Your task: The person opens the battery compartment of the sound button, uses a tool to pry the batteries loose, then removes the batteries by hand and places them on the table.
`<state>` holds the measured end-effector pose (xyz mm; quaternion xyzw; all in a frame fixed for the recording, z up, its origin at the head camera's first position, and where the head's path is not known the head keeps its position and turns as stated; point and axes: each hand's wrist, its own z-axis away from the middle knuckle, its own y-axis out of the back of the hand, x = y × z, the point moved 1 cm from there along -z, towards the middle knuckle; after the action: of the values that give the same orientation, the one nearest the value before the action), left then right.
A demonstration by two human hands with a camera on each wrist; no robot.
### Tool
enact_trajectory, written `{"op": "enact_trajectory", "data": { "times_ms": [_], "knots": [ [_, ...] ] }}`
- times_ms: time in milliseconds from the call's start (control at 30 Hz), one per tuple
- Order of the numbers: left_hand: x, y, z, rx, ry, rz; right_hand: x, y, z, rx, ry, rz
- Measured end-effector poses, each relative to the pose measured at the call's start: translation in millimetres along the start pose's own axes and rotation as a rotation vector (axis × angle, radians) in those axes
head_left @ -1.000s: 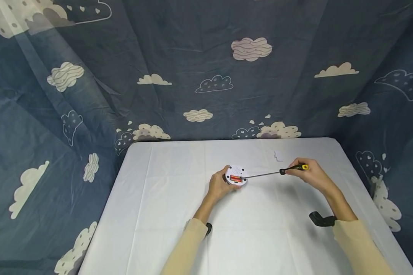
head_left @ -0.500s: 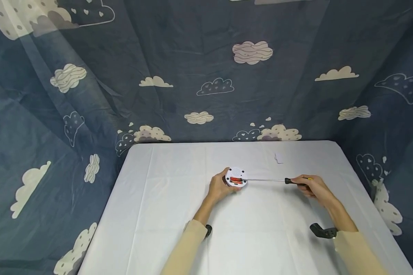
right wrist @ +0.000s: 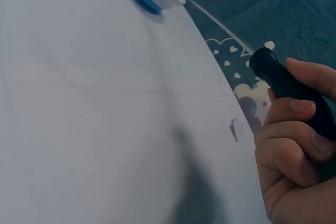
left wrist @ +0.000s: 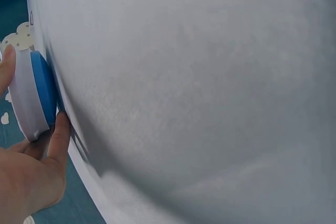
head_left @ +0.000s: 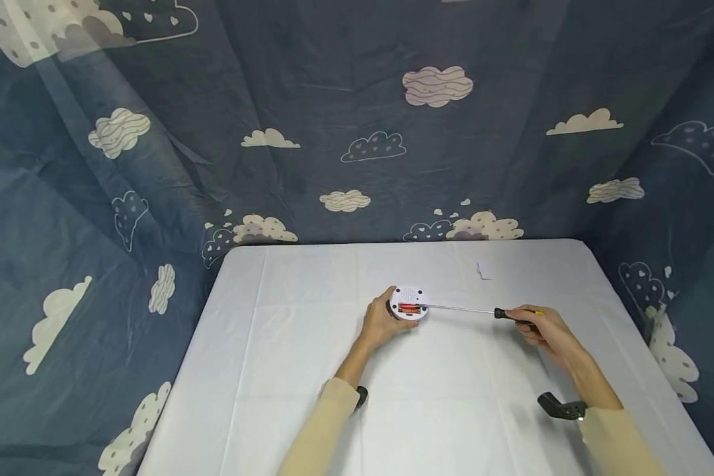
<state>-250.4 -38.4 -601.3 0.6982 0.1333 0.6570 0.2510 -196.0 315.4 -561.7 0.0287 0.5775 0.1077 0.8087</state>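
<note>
My left hand (head_left: 381, 318) grips a small round white device (head_left: 409, 293) by its edge, its back turned up toward the head camera. Red batteries (head_left: 408, 309) lie in an uncovered compartment on that back. In the left wrist view the device (left wrist: 27, 98) shows a white side and a blue face (left wrist: 44, 87), held between thumb and fingers. My right hand (head_left: 544, 330) grips a screwdriver by its black and yellow handle (right wrist: 294, 87). The long metal shaft (head_left: 458, 308) reaches left, with its tip at the right end of the batteries.
A small white plastic piece (head_left: 483, 270) lies toward the back right of the white-covered table (head_left: 297, 344). A dark blue curtain with clouds (head_left: 309, 99) hangs behind and along both sides. Black wrist mounts (head_left: 562, 406) stick out near the sleeves.
My right hand has moved down and toward me, so the screwdriver now slants differently, its handle lower than before. The tip stays at the batteries, and my left hand holds the device in place.
</note>
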Motion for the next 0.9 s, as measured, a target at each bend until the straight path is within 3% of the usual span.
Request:
{"op": "enact_trajectory", "data": {
  "times_ms": [600, 900],
  "knots": [
    [1.6, -2.0, 1.8, 0.031, 0.021, -0.114, -28.2, -1.2, 7.6, 0.053, 0.106, 0.177],
    [2.8, -2.4, 2.9, 0.056, 0.012, -0.094, -41.2, -6.3, 8.4, 0.087, 0.131, 0.282]
  ]
}}
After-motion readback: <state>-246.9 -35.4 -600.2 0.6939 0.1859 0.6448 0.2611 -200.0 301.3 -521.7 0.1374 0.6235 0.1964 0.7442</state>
